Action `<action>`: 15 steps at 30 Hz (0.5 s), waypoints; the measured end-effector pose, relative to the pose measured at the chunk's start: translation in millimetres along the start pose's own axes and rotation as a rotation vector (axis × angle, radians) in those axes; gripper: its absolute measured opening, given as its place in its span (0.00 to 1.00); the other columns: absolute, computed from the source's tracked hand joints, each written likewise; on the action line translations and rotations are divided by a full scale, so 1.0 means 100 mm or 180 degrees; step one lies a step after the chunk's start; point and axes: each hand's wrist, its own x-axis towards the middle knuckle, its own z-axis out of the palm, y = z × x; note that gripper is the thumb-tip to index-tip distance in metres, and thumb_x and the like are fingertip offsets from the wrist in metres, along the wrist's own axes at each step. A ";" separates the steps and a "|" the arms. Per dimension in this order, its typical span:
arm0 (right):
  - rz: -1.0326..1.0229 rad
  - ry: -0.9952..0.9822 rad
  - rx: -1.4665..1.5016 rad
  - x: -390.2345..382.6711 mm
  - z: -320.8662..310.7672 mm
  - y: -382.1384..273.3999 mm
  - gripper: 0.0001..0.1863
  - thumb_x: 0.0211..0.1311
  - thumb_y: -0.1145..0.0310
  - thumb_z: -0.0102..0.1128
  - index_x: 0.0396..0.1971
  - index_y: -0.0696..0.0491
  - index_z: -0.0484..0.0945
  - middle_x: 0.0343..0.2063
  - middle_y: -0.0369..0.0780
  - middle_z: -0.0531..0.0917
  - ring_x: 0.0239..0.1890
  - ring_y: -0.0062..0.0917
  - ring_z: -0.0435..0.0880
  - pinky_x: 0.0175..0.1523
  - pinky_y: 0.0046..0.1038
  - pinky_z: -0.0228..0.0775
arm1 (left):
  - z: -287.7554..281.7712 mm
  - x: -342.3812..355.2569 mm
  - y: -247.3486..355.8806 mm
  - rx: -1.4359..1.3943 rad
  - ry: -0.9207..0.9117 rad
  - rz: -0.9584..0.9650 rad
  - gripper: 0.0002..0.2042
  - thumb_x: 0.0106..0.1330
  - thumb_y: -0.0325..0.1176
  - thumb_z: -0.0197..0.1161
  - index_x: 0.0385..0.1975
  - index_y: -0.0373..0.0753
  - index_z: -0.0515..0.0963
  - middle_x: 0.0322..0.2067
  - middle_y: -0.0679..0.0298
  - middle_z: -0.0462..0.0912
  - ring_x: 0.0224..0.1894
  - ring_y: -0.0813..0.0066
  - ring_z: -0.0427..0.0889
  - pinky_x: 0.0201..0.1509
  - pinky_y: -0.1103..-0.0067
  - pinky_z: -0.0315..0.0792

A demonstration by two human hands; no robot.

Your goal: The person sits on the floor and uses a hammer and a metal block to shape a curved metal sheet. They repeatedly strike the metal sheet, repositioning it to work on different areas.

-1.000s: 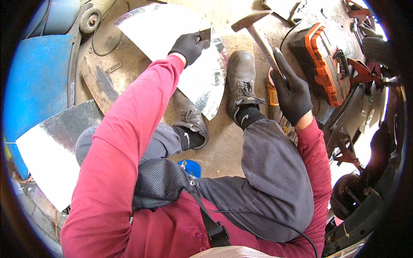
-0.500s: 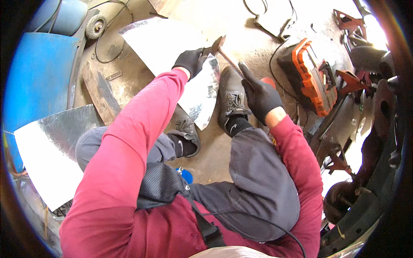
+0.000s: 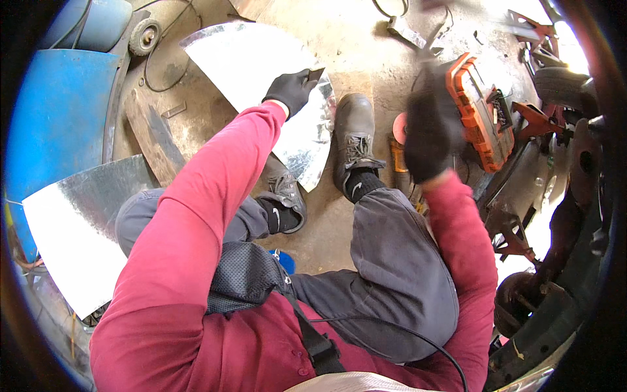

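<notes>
On the floor ahead of the person, in the head view, lies a fan-shaped metal sheet, its lower corner overlapping the left boot; whether the boot props it, I cannot tell. The gloved left hand is clamped on a small dark flat piece at the sheet's curved rim, probably to steady it there; contact with the metal is unclear. Well apart, the gloved right hand seems wrapped round the handle of a hammer, both badly blurred, perhaps held out to leave room around the left fingers. Near that hand are an orange-and-black toolbox and a yellow-orange tool with a reddish disc, likely set within reach. The sheet looks thin and silvery, glaring almost white across its middle, with mottled, wavy reflections along the right-hand curve and a straight left edge.
</notes>
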 end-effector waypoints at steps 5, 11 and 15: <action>0.1096 -0.1582 -0.0249 -0.04 0.14 0.03 0.33 0.75 0.67 0.61 0.77 0.36 0.67 0.37 0.56 0.87 0.35 0.57 0.85 0.40 0.45 0.79 | 0.05 -0.07 -0.16 -0.0061 0.0042 0.0191 0.19 0.74 0.48 0.63 0.49 0.38 0.86 0.42 0.45 0.89 0.46 0.44 0.88 0.51 0.62 0.81; 0.0750 -0.0132 0.0895 0.46 -0.19 -0.30 0.30 0.77 0.76 0.60 0.76 0.52 0.68 0.64 0.53 0.82 0.62 0.24 0.84 0.64 0.30 0.77 | 0.09 -0.01 -0.43 -0.0626 0.0470 0.0030 0.18 0.72 0.47 0.66 0.44 0.35 0.87 0.41 0.44 0.89 0.46 0.43 0.88 0.50 0.64 0.80; 0.0652 0.0481 0.0813 0.45 -0.30 -0.44 0.31 0.74 0.77 0.62 0.75 0.55 0.69 0.61 0.55 0.83 0.58 0.31 0.87 0.60 0.30 0.78 | -0.04 -0.06 -0.10 -0.0361 0.0104 -0.0156 0.19 0.72 0.47 0.66 0.50 0.37 0.87 0.43 0.45 0.89 0.48 0.46 0.89 0.53 0.66 0.80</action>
